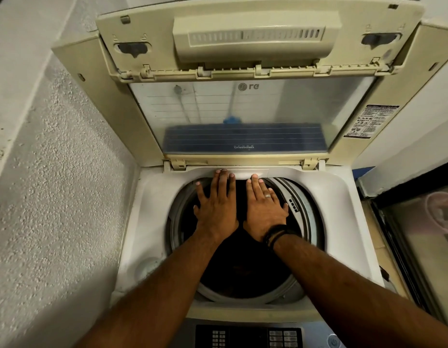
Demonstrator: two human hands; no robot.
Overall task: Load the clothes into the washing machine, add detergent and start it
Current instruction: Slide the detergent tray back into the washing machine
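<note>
With the left hand point(216, 206) and right hand point(264, 209) held flat and empty over the dark drum point(245, 270) of the washing machine point(152, 197), fingertips could be pinched if the folded lid point(243, 116) were tipped forward.

Bare forearms, no sleeves. Pale metal ring point(267, 196) on a finger of the right hand point(264, 209); dark, stranded band point(275, 236) around the right wrist. Left hand point(215, 207) unadorned, short pale nails.
</note>
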